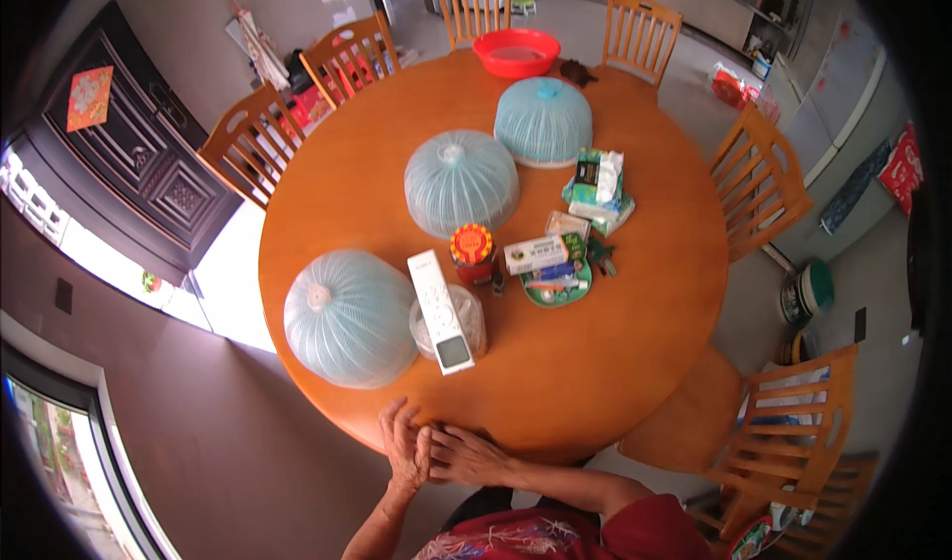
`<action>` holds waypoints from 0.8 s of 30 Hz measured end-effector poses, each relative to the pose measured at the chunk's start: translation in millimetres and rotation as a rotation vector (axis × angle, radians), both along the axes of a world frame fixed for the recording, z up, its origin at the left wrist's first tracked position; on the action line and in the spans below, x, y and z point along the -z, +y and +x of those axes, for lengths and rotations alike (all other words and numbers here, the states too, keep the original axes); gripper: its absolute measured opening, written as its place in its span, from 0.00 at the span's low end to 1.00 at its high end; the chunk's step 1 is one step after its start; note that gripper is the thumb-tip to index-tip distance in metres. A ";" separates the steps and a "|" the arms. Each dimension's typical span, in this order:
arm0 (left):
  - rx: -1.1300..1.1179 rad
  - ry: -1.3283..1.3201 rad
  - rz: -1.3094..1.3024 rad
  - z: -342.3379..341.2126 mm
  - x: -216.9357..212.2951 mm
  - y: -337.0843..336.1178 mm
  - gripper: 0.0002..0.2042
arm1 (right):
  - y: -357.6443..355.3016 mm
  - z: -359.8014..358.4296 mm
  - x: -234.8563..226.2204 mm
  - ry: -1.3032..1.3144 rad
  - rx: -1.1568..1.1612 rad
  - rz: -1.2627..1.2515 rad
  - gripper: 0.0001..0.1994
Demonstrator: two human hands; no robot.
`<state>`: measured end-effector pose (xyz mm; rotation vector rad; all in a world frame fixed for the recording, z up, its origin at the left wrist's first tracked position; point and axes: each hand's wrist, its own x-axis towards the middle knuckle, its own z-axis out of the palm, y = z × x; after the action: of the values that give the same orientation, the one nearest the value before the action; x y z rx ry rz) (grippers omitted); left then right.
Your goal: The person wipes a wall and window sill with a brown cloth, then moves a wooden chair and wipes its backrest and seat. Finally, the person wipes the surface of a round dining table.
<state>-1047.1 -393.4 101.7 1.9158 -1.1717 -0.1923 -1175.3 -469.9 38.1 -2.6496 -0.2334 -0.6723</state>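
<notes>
My left hand (405, 451) is at the near edge of the round wooden table (635, 362), its fingers apart and slightly bent, holding nothing. Right beside it my right hand (470, 458) reaches across, fingers loosely stretched toward the left thumb; the hands touch or overlap there. Closest to them, a white remote control (438, 307) rests slantwise across a clear round container (471, 324). To its left stands a pale blue mesh food cover (352, 327). A red jar (473, 253) with a red and yellow lid stands just beyond the remote.
Two more mesh food covers (461, 188) and a red basin (517, 55) stand farther back. Right of the jar are a green tray (560, 297) holding small boxes and tubes, and a tissue pack (598, 183). Wooden chairs (764, 178) surround the table; one (793, 416) is close at right.
</notes>
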 end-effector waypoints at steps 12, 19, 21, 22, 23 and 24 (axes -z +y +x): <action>0.545 -0.141 -0.003 -105.6 16.2 -66.1 0.12 | -82.0 -218.4 -17.4 0.220 0.327 -0.204 0.21; 0.610 -0.188 -0.027 -175.6 18.1 -133.9 0.13 | -151.0 -290.5 -44.3 0.374 0.397 -0.216 0.28; 0.593 -0.189 -0.019 -198.1 17.7 -155.5 0.14 | -166.1 -309.3 -52.1 0.453 0.396 -0.002 0.34; 0.588 -0.187 -0.015 -210.4 18.2 -166.5 0.14 | -178.0 -314.8 -39.1 0.259 0.442 -0.084 0.33; 0.597 -0.193 0.002 -221.5 19.7 -177.5 0.15 | -186.9 -326.8 -30.5 0.273 0.494 -0.072 0.30; 0.599 -0.206 -0.001 -232.9 21.0 -190.8 0.16 | -200.3 -337.2 -17.6 0.212 0.547 -0.154 0.27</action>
<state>-1280.0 -584.2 80.6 1.5599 -1.8645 -0.3165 -1512.4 -670.2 55.7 -2.9227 0.5382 -0.5372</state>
